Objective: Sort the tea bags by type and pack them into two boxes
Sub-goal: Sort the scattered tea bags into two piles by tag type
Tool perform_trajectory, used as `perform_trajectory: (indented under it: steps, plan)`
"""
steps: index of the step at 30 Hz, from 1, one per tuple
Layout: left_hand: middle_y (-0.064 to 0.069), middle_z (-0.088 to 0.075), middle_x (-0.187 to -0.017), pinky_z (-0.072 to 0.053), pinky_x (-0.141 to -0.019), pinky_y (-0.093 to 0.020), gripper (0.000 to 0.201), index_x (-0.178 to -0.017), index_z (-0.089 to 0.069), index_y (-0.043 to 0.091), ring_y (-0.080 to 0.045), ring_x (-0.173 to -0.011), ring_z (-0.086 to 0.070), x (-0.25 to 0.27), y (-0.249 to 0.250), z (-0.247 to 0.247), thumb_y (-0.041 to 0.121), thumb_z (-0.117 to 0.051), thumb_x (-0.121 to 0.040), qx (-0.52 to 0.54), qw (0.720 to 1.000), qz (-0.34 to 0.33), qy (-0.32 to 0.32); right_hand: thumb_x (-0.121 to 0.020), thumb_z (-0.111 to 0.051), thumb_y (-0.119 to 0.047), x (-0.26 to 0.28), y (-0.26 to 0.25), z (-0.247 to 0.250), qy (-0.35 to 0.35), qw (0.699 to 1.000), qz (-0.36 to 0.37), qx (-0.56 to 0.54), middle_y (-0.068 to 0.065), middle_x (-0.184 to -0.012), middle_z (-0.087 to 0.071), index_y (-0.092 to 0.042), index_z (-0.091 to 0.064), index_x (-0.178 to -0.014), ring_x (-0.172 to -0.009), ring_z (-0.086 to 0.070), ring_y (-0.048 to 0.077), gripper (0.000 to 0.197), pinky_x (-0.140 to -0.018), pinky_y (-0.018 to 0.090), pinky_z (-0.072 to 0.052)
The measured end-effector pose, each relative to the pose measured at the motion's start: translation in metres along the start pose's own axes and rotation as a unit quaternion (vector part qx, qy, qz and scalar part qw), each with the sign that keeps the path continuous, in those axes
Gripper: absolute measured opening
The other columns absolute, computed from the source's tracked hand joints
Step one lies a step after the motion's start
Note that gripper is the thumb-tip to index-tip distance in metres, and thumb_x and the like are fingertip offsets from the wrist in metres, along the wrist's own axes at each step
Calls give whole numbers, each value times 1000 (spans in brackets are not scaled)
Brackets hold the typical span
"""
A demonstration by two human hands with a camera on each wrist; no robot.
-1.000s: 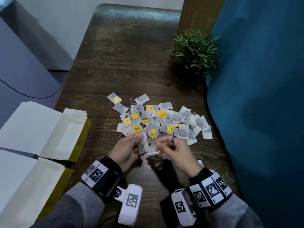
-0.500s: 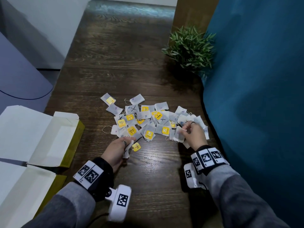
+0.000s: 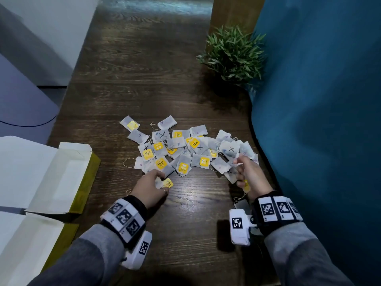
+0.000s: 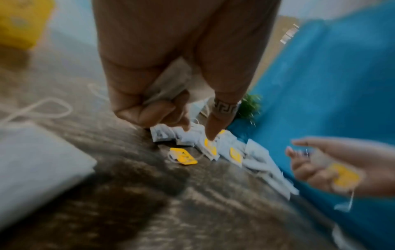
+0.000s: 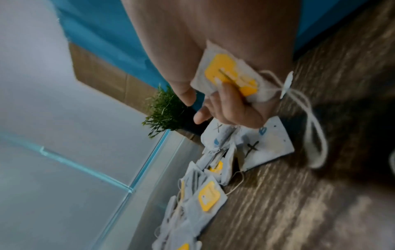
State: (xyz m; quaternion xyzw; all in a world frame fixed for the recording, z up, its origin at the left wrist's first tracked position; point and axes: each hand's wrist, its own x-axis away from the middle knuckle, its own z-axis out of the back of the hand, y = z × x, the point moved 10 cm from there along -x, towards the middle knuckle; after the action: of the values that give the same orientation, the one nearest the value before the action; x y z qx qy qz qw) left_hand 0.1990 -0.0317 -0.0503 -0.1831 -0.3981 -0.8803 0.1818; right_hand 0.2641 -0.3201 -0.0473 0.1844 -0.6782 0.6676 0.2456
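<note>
left hand [image 3: 150, 188]: curling round a bag at the pile's near edge, a yellow tag [image 3: 168, 183] lying beside its fingers
right hand [image 3: 248, 174]: gripping a yellow-tagged bag [image 5: 229, 77] in the palm, string dangling
tea bags [image 3: 185, 150]: lying heaped mid-desk, yellow-tagged and X-marked ones mixed
boxes [image 3: 61, 178]: two sitting open at the left desk [image 3: 144, 69] edge
plant [image 3: 233, 52]: standing far right
</note>
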Motion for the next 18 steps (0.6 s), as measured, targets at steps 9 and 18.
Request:
perform_trajectory:
  steps: [9, 18]
  plan:
    - [-12, -55, -120, -46, -88, -36, 27, -115, -48, 12, -27, -111, -54, -13, 5, -31, 22, -51, -91, -231, 973, -16, -23, -85, -63, -29, -19, -5, -10, 11, 929, 78, 361, 1, -89, -58, -15, -59, -94, -75, -55, 15, 17, -67, 23, -45]
    - [-15, -57, -114, -40, -77, -31, 35, -117, -40, 8, -31, -106, -55, -4, 7, -24, 22, -57, -90, -149, 989, -23, 0, -81, -61, -21, -14, -15, -20, 60, 868, 139, 473, 2, -98, -58, -23, -55, -68, -88, -57, 19, 14, -80, 37, -50]
